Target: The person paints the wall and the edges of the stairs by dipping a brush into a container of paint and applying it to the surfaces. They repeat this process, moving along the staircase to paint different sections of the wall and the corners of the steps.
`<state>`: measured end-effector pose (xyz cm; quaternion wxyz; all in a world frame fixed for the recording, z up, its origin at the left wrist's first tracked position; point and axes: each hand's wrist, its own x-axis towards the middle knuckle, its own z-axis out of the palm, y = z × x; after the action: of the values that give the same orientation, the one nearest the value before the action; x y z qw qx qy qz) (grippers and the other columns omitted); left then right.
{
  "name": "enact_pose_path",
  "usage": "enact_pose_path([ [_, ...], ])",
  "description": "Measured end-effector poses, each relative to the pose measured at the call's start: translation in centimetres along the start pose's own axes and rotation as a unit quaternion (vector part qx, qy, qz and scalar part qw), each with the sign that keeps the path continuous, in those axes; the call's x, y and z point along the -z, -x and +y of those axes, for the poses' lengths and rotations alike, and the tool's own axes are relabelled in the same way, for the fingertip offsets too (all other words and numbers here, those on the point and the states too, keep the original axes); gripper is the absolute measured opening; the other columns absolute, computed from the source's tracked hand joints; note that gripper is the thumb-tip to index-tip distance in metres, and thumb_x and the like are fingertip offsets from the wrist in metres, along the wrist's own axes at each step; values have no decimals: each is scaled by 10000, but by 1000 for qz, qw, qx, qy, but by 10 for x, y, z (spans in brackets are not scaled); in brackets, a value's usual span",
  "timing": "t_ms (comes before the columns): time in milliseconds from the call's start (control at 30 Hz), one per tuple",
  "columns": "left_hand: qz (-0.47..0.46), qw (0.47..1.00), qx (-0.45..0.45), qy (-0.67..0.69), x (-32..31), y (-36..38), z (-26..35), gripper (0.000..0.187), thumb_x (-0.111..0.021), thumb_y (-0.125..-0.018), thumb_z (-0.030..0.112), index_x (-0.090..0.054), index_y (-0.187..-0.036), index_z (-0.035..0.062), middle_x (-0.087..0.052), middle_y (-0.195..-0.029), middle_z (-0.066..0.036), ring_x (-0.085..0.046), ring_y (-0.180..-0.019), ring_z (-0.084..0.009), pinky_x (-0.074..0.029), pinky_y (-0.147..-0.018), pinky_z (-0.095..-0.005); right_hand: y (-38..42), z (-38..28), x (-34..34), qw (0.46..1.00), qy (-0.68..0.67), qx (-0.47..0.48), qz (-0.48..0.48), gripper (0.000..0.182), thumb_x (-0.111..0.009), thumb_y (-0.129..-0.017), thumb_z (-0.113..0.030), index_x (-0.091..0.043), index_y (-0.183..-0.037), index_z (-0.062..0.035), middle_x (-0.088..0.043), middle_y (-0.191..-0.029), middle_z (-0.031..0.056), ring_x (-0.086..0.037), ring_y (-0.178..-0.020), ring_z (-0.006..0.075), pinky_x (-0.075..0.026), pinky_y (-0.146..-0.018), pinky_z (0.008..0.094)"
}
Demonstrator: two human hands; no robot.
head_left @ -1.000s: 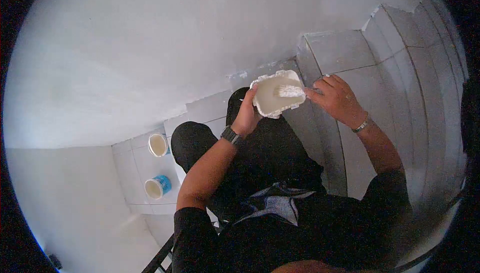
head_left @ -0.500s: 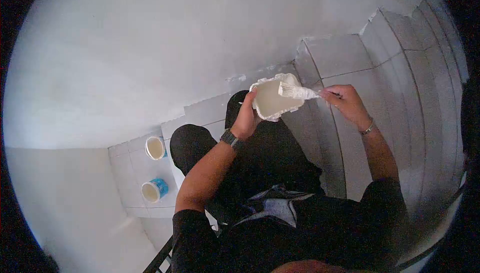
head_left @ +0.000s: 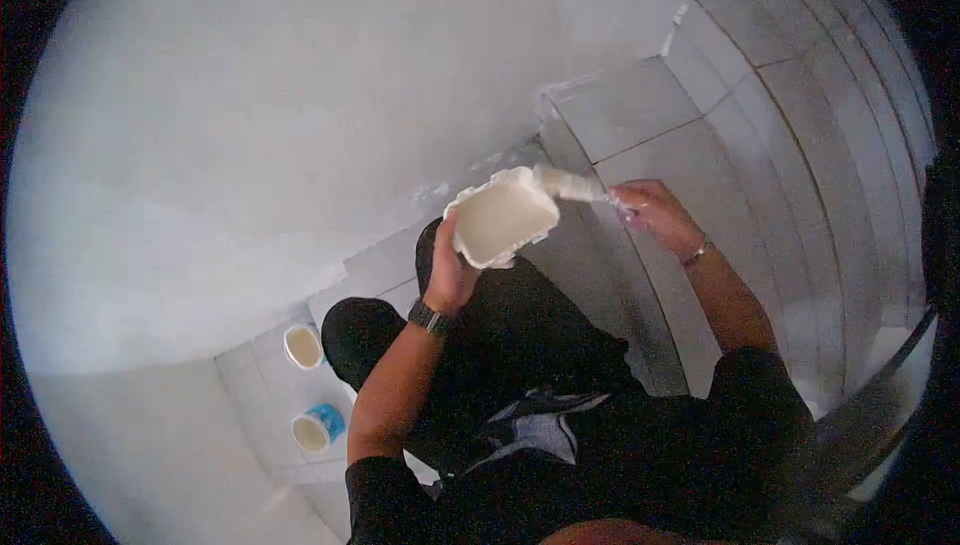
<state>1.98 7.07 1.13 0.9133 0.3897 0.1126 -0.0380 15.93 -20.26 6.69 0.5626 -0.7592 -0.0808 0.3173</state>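
Note:
My left hand grips the near left side of a paint tub, its thumb over the rim. Pale, off-white paint fills part of the tub, and thick dried drips crust its edge. In my right hand is a paintbrush, held by the handle. The brush is coated white and slightly blurred; its bristles are at the tub's far right corner, overlapping the rim in this view. Both hands are over my bent knees.
A white wall runs along the far side. Tiled stairs climb to the right beside it. Two buckets of pale paint, a white one and a blue-sided one, stand on the tiled floor at lower left. A dark railing is at right.
The brush has moved from over the tub's paint to its outer right corner. The view has turned, so tub, hands and stairs appear further left.

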Motion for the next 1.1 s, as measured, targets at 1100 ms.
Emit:
enact_pose_path([
  [1100,16,1000,9,10,0,1,0,650,-292,-921,533,-347,-1340,38,-508,-1253,-169,-586,-1032,-337,-570,-670,-433,-133,17,193,956,-46,58,283,292,-651,-834,-360,-629,-864,-70,-464,-639,-45,-386,-519,68,-303,-459,230],
])
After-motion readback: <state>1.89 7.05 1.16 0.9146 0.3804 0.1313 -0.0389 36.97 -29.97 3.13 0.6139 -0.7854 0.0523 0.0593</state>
